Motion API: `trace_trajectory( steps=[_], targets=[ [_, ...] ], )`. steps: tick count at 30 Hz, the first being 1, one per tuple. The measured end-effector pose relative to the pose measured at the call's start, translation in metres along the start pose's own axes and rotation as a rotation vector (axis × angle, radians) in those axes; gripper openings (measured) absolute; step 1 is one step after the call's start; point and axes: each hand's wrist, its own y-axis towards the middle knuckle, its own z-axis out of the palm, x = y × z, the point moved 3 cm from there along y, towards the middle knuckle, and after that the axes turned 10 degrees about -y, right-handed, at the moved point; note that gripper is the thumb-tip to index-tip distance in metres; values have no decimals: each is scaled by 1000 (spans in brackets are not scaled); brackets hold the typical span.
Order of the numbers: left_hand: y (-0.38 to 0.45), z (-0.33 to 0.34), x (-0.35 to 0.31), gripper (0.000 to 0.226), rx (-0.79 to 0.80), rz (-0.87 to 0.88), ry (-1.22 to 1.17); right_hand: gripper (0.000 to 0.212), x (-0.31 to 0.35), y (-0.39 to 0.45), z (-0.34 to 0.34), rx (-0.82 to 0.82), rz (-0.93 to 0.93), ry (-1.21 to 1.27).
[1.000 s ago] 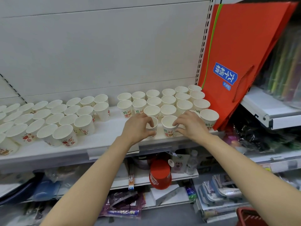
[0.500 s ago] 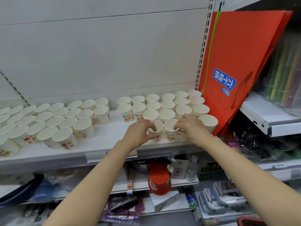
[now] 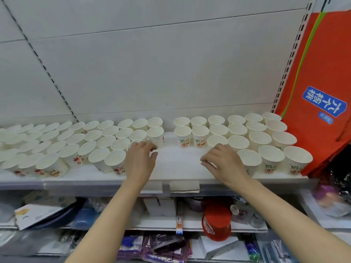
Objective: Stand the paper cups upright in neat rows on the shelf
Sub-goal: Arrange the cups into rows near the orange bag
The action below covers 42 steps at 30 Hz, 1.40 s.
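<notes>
Many white paper cups with red and green print stand upright on the white shelf [image 3: 178,168] in two blocks, a left block [image 3: 79,145] and a right block [image 3: 237,133], with a bare gap between them. My left hand [image 3: 141,160] is at the left block's right edge; its curled fingertips reach the lower wall of one paper cup [image 3: 156,136], with the thumb apart from it. My right hand [image 3: 225,162] hovers over the bare shelf with loosely curled fingers and holds nothing. It is just left of the right block's front cup [image 3: 248,160].
A red paper bag [image 3: 313,82] leans at the shelf's right end, touching the rightmost cups. A paper label [image 3: 184,186] hangs on the shelf's front edge. Lower shelves hold a red tub [image 3: 216,223], packets and bottles. The white back panel rises behind the cups.
Both hands let go of the front cups in the right block. My left hand moved left across the gap to the left block; my right hand drew back slightly. The view shifted left.
</notes>
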Motion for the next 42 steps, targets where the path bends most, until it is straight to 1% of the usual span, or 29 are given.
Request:
trace_trajectory(
  steps=[2,4,7,9,11,14,16,18,21,23,25,27,29,31,33,34,36,37,38,40,42],
  targets=[
    [8,-9,27,24,30,-14,106,6,14,18,19,3,-2,19],
    [16,-9,48,31,115,-3,195,4,27,39,41,21,6,35],
    [27,-5,66,19,198,106,292,14,41,74,71,90,55,19],
    [33,-7,70,15,195,185,254,20,46,95,88,130,83,-9],
    [37,-11,69,11,203,264,159,24,47,116,102,170,94,-45],
    [38,-11,67,8,266,364,79,28,51,143,120,243,80,-82],
    [38,-7,69,8,316,409,58,24,56,155,132,284,57,-114],
    [37,-5,71,9,326,431,38,15,61,158,140,324,34,-150],
    [38,-8,79,6,308,410,-14,6,64,157,139,329,62,-142],
    [40,-8,82,5,299,359,-30,11,63,156,132,359,101,-144],
    [40,-4,81,9,319,328,-22,17,62,151,124,408,101,-166],
    [38,2,76,12,328,318,-20,19,63,143,118,432,86,-191],
    [37,6,69,13,325,317,0,19,63,134,114,463,111,-195],
    [37,6,66,14,347,305,-7,20,61,128,109,508,139,-131],
    [38,1,69,25,385,261,-76,29,56,124,95,522,159,1],
    [38,-3,73,32,397,236,-120,30,51,122,85,495,184,65],
    [41,-12,83,37,406,212,-158,23,32,118,66,407,240,118],
    [43,-15,87,35,413,210,-138,20,24,115,59,401,250,104],
    [45,-16,89,31,424,218,-99,20,16,113,55,432,247,75],
    [48,-17,85,17,445,253,-14,23,11,108,57,517,197,14],
    [50,-16,75,6,450,261,16,23,17,106,64,559,136,-38]
  ],
)
